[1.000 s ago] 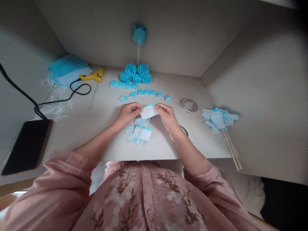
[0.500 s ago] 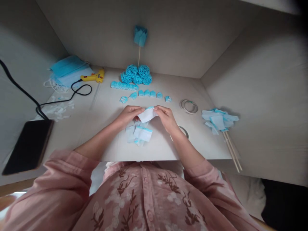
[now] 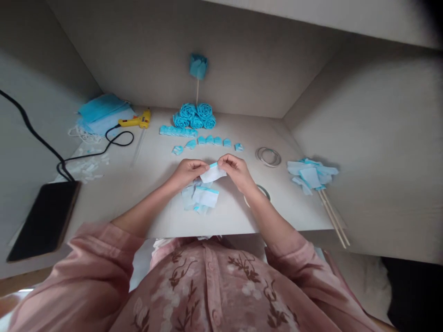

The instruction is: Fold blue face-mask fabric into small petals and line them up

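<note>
Between my hands is a small piece of white fabric [image 3: 213, 174] with a blue strip along its upper edge. My left hand [image 3: 189, 173] pinches its left corner, and my right hand [image 3: 236, 170] pinches the upper right corner. Just below, several cut fabric pieces [image 3: 206, 197], white and pale blue, lie in a loose pile on the table [image 3: 224, 223]. Beyond my fingertips a row of small folded blue petals [image 3: 209, 140] crosses the table. Behind them sit a pleated blue strip [image 3: 178, 132] and a cluster of blue fabric roses [image 3: 196, 115].
A blue flower on a stick [image 3: 198, 67] rises behind the roses. At left are blue face masks [image 3: 104, 113], a yellow glue gun [image 3: 136, 120], white scraps [image 3: 88, 168] and a black phone [image 3: 43, 221]. Tape rings [image 3: 268, 157] and sticks with fabric pieces [image 3: 330, 212] lie at right.
The held fabric piece is now stretched flatter, its blue edge more visible, with my right hand's grip moved slightly left. The whole view has tilted a little; the things on the table look unmoved.
</note>
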### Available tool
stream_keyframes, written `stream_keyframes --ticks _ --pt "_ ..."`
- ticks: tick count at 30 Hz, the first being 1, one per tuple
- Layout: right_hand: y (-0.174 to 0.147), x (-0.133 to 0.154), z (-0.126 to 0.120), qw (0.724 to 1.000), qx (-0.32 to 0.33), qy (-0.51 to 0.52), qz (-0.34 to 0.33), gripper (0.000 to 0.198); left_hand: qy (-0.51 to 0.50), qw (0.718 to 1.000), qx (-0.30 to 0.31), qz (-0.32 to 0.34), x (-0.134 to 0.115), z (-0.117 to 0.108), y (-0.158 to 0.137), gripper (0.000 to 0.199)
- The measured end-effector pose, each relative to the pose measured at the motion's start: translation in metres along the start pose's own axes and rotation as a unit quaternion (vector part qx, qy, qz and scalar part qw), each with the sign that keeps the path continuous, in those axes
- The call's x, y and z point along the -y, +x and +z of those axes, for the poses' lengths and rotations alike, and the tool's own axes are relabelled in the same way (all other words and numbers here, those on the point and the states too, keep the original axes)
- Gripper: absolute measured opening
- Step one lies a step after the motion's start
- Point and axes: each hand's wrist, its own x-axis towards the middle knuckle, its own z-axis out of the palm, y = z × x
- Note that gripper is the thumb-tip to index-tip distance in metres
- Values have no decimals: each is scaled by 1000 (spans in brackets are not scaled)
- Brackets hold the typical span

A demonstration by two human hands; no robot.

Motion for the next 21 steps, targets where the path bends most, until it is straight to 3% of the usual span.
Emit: stream_keyframes --ticks 4,7,13,21 --pt "1 -1 -1 999 1 -27 -34 20 4 1000 4 16 -2 -2 0 29" --pt "-3 3 0 990 17 -114 -85 18 4 999 16 50 -8 -5 -2 32" --pt "-8 4 4 936 16 -268 -226 11 80 993 9 90 -11 -6 0 16" --pt "-4 4 2 877 15 -338 -341 13 122 983 28 133 -3 -7 2 17"
